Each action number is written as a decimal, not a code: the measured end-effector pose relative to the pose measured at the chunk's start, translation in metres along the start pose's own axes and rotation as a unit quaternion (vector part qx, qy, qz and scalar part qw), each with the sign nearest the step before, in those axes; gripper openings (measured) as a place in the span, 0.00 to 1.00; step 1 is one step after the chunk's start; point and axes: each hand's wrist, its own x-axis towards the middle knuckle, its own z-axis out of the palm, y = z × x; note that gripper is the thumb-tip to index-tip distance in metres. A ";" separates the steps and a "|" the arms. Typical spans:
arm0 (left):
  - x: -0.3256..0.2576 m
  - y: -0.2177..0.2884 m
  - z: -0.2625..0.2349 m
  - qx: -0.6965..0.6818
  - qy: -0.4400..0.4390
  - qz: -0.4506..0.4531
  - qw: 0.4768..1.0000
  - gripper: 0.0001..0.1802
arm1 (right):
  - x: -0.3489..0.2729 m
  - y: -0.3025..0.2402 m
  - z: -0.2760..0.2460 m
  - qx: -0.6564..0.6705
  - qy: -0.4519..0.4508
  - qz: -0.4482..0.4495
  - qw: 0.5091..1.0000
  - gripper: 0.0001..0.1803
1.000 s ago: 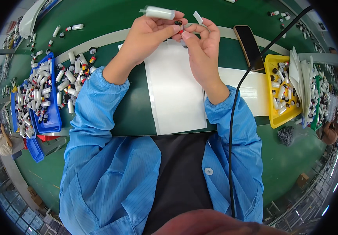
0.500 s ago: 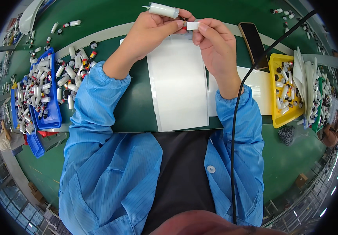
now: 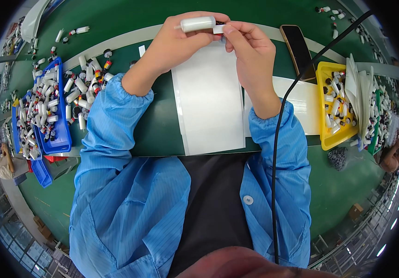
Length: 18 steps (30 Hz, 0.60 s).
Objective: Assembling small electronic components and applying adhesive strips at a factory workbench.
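Observation:
My left hand (image 3: 174, 44) is closed around a small white translucent cylinder (image 3: 198, 23) with a thin stem at its left end and a dark part at its right end. My right hand (image 3: 251, 51) pinches a small white rectangular strip (image 3: 218, 29), which looks like a label, between thumb and fingertips. The strip lies against the cylinder's right end, where the two hands meet; fingers partly hide that end. Below them, a long white sheet (image 3: 211, 102) stretches down the green table toward me.
Left, similar cylinders (image 3: 81, 85) lie heaped beside a blue tray (image 3: 62, 134) of more. Right are a phone (image 3: 296, 51), another pale sheet (image 3: 296, 104) and a yellow tray (image 3: 322, 106) of small parts. A black cable (image 3: 280, 125) runs past my right forearm.
The cylinder has tilted level and dropped slightly in my left hand. My right hand has shifted a little left with the white strip, now against the cylinder's end.

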 end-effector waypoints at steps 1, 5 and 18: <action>-0.001 0.001 -0.001 0.010 -0.003 0.000 1.000 0.16 | -0.001 -0.001 0.002 -0.012 0.011 -0.007 1.000 0.08; 0.000 -0.005 -0.002 0.017 -0.013 0.046 0.999 0.17 | -0.007 -0.004 0.011 -0.064 0.041 -0.047 0.996 0.08; -0.002 0.000 0.005 -0.067 -0.017 0.027 0.997 0.20 | 0.006 0.003 -0.006 0.086 -0.047 0.049 0.994 0.30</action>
